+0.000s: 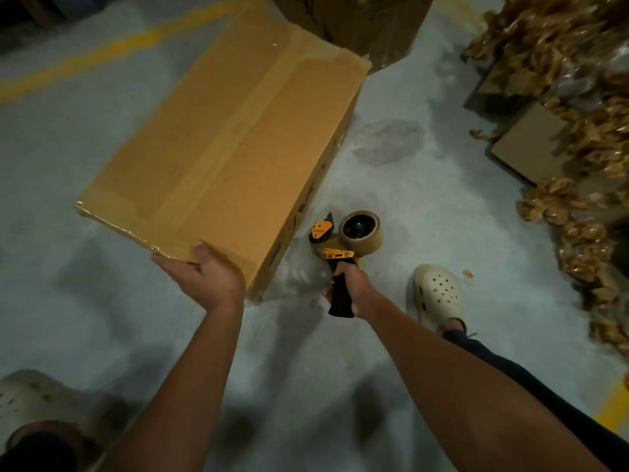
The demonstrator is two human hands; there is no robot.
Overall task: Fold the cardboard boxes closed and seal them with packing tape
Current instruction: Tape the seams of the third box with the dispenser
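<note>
- The cardboard box lies closed on the concrete floor, and a strip of clear tape runs along its top seam.
- The left hand touches the near corner of this box. Its thumb tip rests on the top edge, and its fingers lie stretched and rather straight along the near end.
- The right hand holds the tape dispenser just beside the box, low over the floor, with its fingers clamped around the black handle.
- The brown tape roll sits on the dispenser.
- A second box stands behind the first one.
- A cream shoe stands on the floor near the right hand.
- Heaps of brown packets lie along the right side.
</note>
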